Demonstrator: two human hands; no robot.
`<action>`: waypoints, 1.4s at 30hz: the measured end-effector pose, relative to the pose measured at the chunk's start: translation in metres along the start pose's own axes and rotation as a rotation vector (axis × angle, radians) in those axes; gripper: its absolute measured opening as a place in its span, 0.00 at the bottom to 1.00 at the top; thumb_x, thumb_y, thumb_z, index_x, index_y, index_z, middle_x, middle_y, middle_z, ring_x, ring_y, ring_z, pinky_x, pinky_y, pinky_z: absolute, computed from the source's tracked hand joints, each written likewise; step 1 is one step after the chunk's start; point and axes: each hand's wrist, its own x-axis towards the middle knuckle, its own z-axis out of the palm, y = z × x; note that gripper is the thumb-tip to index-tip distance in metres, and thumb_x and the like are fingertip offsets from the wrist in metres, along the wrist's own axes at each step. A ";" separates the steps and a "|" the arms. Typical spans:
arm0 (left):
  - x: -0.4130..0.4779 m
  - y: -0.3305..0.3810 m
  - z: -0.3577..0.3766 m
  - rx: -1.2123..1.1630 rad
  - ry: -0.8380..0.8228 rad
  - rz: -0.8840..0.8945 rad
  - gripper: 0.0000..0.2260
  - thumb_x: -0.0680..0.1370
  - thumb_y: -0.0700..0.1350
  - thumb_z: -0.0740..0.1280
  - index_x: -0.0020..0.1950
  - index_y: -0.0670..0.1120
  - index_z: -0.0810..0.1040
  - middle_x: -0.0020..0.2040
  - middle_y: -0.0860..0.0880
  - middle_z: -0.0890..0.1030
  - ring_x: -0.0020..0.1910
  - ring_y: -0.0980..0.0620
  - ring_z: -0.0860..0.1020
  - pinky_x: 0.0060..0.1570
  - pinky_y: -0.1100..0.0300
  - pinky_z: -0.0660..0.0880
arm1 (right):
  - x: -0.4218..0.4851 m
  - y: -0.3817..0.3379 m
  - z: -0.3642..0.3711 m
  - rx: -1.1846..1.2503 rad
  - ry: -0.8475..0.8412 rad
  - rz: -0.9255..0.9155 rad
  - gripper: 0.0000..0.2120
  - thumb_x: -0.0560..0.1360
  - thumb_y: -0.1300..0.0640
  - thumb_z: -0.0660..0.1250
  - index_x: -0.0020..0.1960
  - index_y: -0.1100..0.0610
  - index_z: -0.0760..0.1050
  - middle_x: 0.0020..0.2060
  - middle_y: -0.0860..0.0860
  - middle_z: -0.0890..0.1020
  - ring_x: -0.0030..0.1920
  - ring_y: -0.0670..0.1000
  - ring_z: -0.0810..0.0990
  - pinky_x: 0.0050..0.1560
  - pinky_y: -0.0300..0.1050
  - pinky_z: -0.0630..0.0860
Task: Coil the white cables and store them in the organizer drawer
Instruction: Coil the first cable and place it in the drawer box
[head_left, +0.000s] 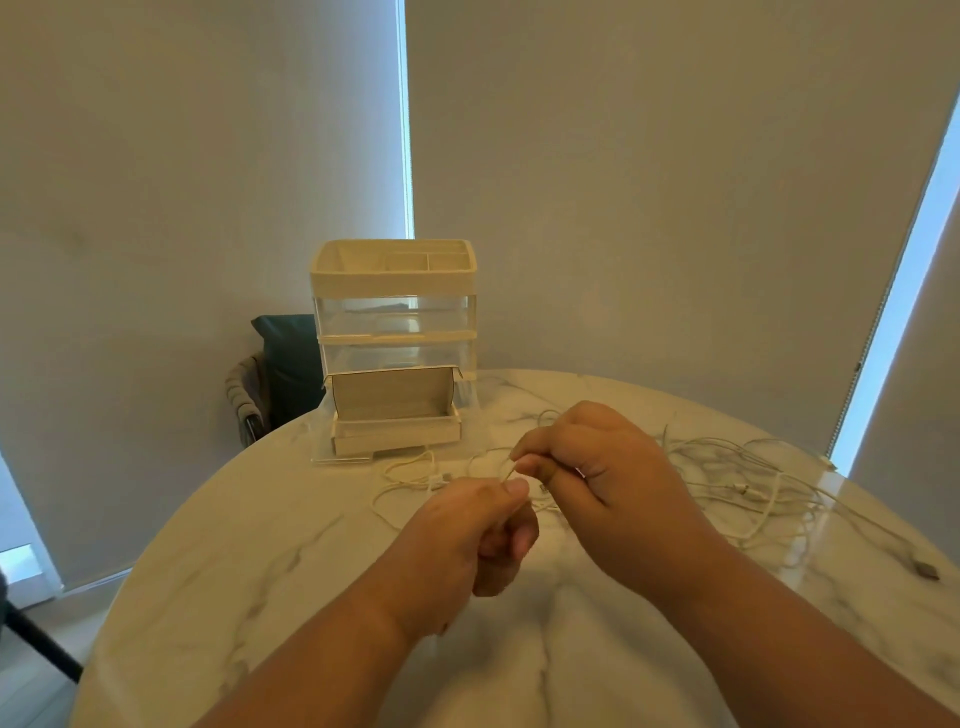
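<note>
As left hand (467, 535) and right hand (597, 467) pinch it, the white cable (509, 472) seemingly bridges their grips.

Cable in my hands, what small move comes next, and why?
Probably draw the cable into a first loop with the right hand while the left hand pinches it: both hold it, no coil shows yet, and slack lies on the table.

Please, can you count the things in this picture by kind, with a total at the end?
Hands: 2, left hand and right hand, both pinching one white cable
Organizer: 1
Cardboard box: 1
Table: 1
Chair: 1
White cables: tangled, number cannot be told
Total: 6, without the cables
</note>
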 end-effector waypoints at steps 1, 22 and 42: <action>-0.001 0.001 0.000 -0.043 -0.009 0.006 0.18 0.75 0.52 0.60 0.30 0.43 0.72 0.29 0.47 0.59 0.27 0.52 0.56 0.28 0.60 0.52 | 0.000 0.003 0.000 0.026 0.007 -0.002 0.07 0.77 0.51 0.65 0.49 0.47 0.82 0.41 0.42 0.78 0.48 0.42 0.76 0.47 0.31 0.70; -0.006 0.008 -0.020 -0.669 -0.390 -0.104 0.16 0.79 0.48 0.62 0.32 0.45 0.72 0.26 0.51 0.60 0.22 0.56 0.58 0.22 0.66 0.61 | -0.014 -0.007 0.039 0.826 -0.175 0.405 0.14 0.82 0.53 0.60 0.43 0.55 0.81 0.28 0.42 0.74 0.31 0.41 0.70 0.34 0.32 0.68; -0.007 0.020 -0.012 -0.883 0.059 0.014 0.21 0.78 0.50 0.64 0.26 0.47 0.67 0.21 0.52 0.60 0.21 0.56 0.52 0.19 0.65 0.55 | -0.022 -0.027 0.066 0.943 -0.075 0.456 0.09 0.76 0.47 0.59 0.46 0.52 0.74 0.35 0.55 0.77 0.35 0.48 0.72 0.35 0.37 0.70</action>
